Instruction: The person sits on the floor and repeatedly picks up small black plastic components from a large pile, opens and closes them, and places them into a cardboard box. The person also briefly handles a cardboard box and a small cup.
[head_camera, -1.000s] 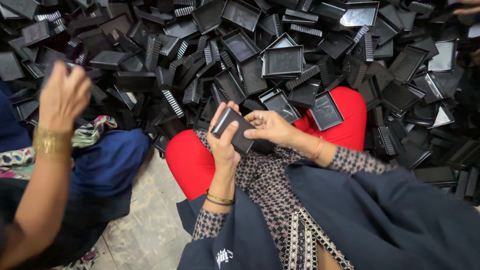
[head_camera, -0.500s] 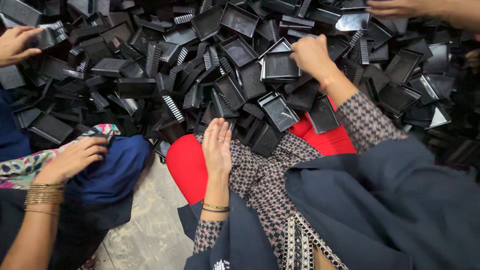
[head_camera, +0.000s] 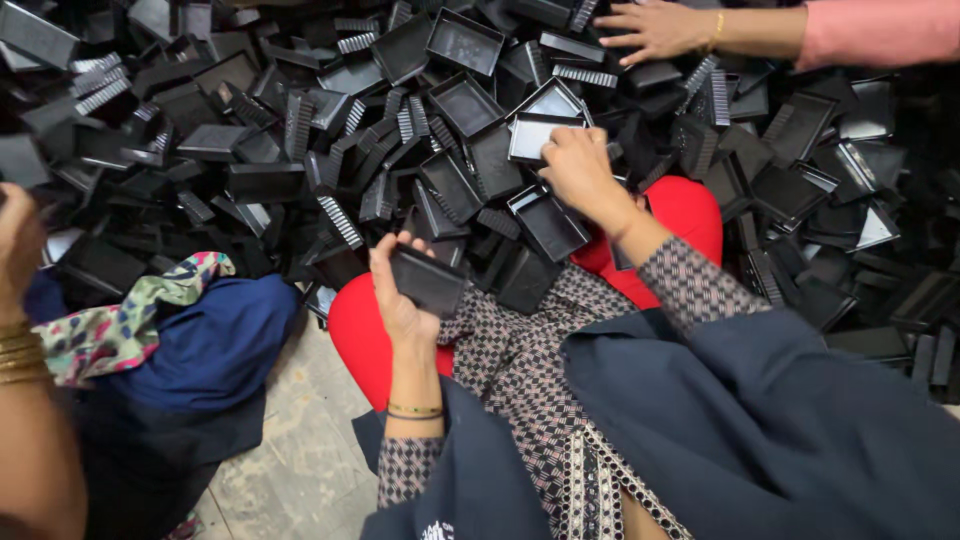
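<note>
Left hand (head_camera: 398, 290) closed around one black tray (head_camera: 428, 281), kept near the lap. Right hand (head_camera: 578, 170) stretched out, fingers gripping another tray (head_camera: 540, 135) atop the pile (head_camera: 250, 150).

we sit on a bare concrete floor (head_camera: 300, 470) in a small sorting workshop: a huge heap of black plastic trays (head_camera: 470, 110) spreads before us, co-workers' hands (head_camera: 655, 28) picking alongside.

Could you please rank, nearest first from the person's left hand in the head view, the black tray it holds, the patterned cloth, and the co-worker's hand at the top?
From the left hand:
1. Black tray, held in it.
2. Patterned cloth, lower left.
3. Co-worker's hand, top right over the pile.
</note>
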